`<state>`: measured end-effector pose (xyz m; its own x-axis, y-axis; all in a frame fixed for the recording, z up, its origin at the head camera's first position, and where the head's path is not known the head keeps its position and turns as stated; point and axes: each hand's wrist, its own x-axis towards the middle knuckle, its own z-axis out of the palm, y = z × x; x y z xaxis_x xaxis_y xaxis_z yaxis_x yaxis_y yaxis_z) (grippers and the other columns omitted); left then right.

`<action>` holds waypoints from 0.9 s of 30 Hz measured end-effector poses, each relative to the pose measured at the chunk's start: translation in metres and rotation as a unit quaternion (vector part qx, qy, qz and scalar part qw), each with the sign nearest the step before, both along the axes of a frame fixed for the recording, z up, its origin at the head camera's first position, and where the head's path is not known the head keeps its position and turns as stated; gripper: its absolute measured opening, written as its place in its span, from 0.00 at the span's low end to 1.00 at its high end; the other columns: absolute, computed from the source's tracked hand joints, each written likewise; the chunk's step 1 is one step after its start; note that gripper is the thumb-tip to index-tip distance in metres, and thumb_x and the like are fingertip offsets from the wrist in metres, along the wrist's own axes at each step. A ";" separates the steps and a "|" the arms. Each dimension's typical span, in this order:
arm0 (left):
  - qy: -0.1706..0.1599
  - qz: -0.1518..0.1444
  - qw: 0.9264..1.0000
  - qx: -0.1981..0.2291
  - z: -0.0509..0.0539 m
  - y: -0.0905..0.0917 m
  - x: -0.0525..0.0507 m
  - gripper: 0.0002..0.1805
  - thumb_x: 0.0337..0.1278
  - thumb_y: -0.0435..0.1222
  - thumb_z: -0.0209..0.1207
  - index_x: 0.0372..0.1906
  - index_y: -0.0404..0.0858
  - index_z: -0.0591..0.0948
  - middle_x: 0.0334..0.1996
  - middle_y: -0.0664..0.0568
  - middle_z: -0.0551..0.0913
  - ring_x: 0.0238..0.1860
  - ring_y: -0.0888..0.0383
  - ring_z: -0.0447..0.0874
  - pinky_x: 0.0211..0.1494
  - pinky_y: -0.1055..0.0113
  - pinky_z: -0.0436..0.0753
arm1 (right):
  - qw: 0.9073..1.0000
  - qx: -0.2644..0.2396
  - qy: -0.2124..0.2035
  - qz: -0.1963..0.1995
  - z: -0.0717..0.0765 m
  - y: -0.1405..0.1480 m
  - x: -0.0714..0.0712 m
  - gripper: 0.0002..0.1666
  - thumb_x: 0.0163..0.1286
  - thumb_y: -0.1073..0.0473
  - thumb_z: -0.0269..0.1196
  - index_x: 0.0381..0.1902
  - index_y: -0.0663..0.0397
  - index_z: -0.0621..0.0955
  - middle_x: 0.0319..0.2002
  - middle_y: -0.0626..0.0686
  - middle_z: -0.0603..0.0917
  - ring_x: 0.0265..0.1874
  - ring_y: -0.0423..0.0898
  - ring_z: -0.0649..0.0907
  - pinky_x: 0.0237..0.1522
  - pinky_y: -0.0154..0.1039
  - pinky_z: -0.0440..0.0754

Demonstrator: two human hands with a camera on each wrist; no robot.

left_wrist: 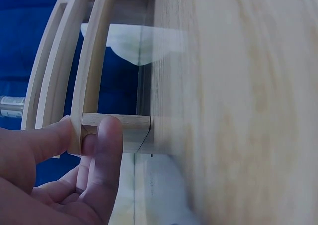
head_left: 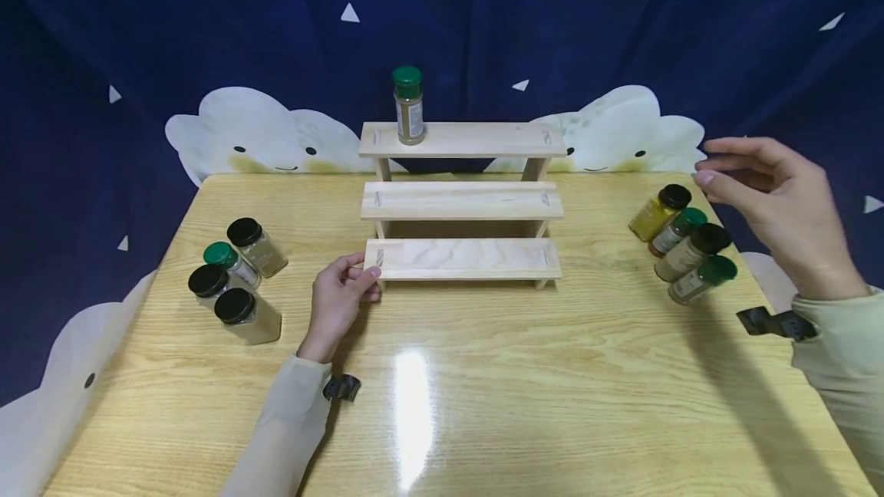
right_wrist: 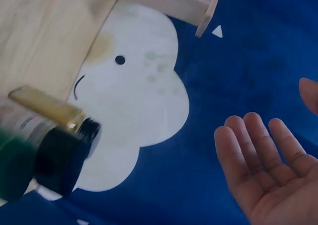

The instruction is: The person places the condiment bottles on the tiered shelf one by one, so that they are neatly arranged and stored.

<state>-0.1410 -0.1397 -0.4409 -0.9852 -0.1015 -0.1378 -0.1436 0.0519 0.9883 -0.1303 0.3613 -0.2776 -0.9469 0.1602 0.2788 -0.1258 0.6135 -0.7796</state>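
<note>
A three-step wooden spice rack [head_left: 463, 202] stands in the middle of the table. My left hand [head_left: 337, 294] holds the left end of its lowest step; in the left wrist view the thumb and fingers [left_wrist: 109, 145] pinch the board's edge by its leg. One spice jar [head_left: 410, 110] with a green lid is upright on the top step, left of centre. My right hand [head_left: 787, 205] hovers past the table's right edge with nothing in it, its fingers [right_wrist: 261, 140] extended and thumb apart. Nearest to it is a yellow spice jar [head_left: 652, 217] with a black lid.
Beside the yellow jar stand more spice jars [head_left: 682, 261] with green or black lids. Another group of several jars [head_left: 262, 251] occupies the table's left side. A dark blue curtain [head_left: 456, 29] with white clouds hangs behind the table [head_left: 539, 390].
</note>
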 end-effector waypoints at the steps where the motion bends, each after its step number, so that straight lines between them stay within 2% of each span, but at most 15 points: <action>1: 0.000 0.000 1.000 0.002 0.000 0.000 0.000 0.23 0.75 0.23 0.65 0.69 0.19 0.76 0.35 0.46 0.83 0.31 0.61 0.88 0.41 0.69 0.95 | 1.000 0.008 -0.002 -0.007 -0.001 0.003 0.002 0.25 0.80 0.62 0.70 0.71 0.48 0.82 0.48 0.36 0.86 0.45 0.32 0.85 0.46 0.14 0.81; 10: 0.000 0.002 1.000 0.006 0.000 -0.001 -0.001 0.23 0.75 0.23 0.65 0.69 0.19 0.76 0.35 0.46 0.81 0.32 0.59 0.90 0.42 0.67 0.96 | 0.997 0.054 -0.032 -0.051 -0.014 0.021 0.017 0.25 0.82 0.56 0.68 0.73 0.42 0.80 0.49 0.29 0.82 0.48 0.29 0.80 0.46 0.16 0.75; 15: 0.001 0.002 1.000 0.007 -0.002 -0.001 -0.002 0.23 0.74 0.22 0.65 0.68 0.19 0.76 0.35 0.47 0.81 0.31 0.60 0.89 0.40 0.69 0.95 | 0.995 0.058 -0.047 -0.072 -0.023 0.028 0.026 0.24 0.83 0.55 0.67 0.73 0.39 0.80 0.49 0.27 0.80 0.48 0.27 0.79 0.45 0.15 0.74; 22: 0.003 0.001 1.000 0.008 -0.003 0.000 -0.002 0.22 0.74 0.22 0.65 0.67 0.19 0.77 0.34 0.47 0.81 0.30 0.62 0.89 0.39 0.71 0.95 | 0.996 0.037 -0.025 -0.079 -0.038 0.039 0.041 0.27 0.82 0.60 0.68 0.75 0.47 0.79 0.50 0.29 0.81 0.48 0.26 0.80 0.44 0.13 0.74; 27: 0.003 0.001 1.000 0.009 -0.001 0.000 -0.002 0.23 0.74 0.22 0.65 0.68 0.18 0.76 0.34 0.47 0.81 0.30 0.62 0.89 0.39 0.71 0.95 | 0.995 0.027 -0.029 -0.091 -0.050 0.046 0.050 0.28 0.81 0.61 0.69 0.75 0.47 0.79 0.51 0.27 0.81 0.47 0.27 0.80 0.45 0.12 0.74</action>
<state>-0.1426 -0.1394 -0.4421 -0.9859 -0.1007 -0.1337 -0.1377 0.0331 0.9899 -0.0802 0.4076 -0.3278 -0.9181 0.3172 0.2376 0.0357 0.6633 -0.7475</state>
